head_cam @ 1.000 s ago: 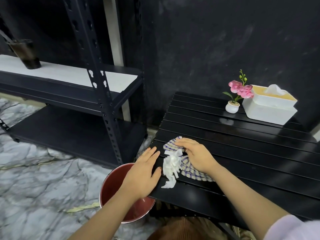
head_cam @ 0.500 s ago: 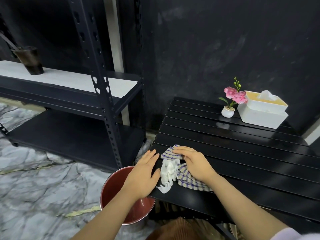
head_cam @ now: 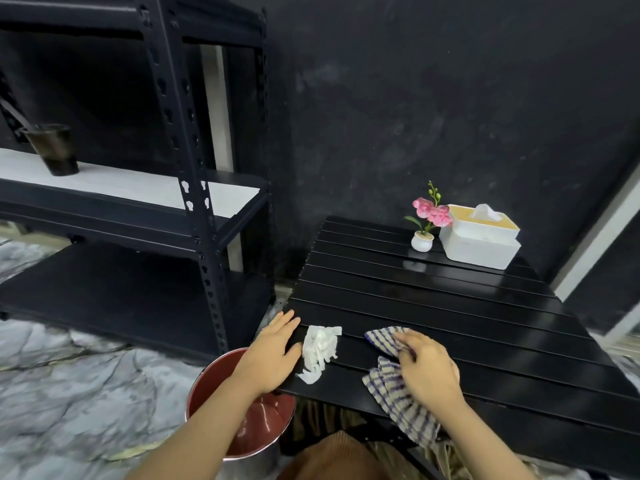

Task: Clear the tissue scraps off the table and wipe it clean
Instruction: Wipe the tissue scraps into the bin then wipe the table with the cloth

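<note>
My left hand (head_cam: 273,355) lies flat beside the tissue scraps (head_cam: 320,346); my right hand (head_cam: 427,367) presses the striped cloth (head_cam: 398,400) on the black slatted table (head_cam: 450,306), red bin (head_cam: 242,417) below.

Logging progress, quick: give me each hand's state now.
Left hand: open, flat at the table edge beside the tissue scraps.
Right hand: gripping the striped cloth.

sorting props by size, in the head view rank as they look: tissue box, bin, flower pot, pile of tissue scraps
1. bin, though nearest the camera
2. tissue box
3. pile of tissue scraps
4. flower pot
</note>
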The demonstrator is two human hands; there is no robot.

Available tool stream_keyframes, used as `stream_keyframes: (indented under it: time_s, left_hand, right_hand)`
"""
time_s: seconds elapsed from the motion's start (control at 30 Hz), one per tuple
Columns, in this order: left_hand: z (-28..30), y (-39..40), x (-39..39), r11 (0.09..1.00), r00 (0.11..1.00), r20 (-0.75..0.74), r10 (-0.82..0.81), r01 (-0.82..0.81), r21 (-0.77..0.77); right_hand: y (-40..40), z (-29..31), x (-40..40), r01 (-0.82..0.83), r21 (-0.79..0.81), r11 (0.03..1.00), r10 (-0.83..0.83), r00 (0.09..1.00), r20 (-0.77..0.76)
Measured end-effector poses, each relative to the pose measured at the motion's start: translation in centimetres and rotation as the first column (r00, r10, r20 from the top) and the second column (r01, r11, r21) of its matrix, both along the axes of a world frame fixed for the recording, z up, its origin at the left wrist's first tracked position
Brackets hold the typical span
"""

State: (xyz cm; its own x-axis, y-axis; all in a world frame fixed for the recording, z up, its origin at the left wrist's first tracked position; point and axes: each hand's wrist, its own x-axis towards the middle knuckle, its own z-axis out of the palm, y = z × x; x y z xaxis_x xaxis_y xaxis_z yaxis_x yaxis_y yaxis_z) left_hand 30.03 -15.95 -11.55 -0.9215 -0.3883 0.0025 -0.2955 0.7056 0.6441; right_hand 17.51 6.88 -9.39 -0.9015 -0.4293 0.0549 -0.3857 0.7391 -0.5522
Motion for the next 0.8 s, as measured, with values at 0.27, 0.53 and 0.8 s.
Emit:
stream_keyframes:
  time_s: [0.27,0.53,0.8]
  left_hand:
    - [0.0,-0.4,1.2,0.996,0.999,0.05,-0.011,0.015,-0.083]
    - [-0.4,-0.1,1.3,1.0,1.0,-0.004,0.019,-0.019,0.004]
    - [-0.4,-0.2,1.3,0.999,1.0,-0.015,0.024,-0.024,0.039]
  right_hand:
    - [-0.2,0.3,1.2,-0.086,-0.029,0.996,0.087,0.996,0.029]
    - [-3.2,-0.4,3.1,-0.084,0.025,0.996,0.085,0.995,-0.046]
    - [-5.6,-0.5,4.0,-0.09,0.028,0.996,0.092,0.993,-0.077]
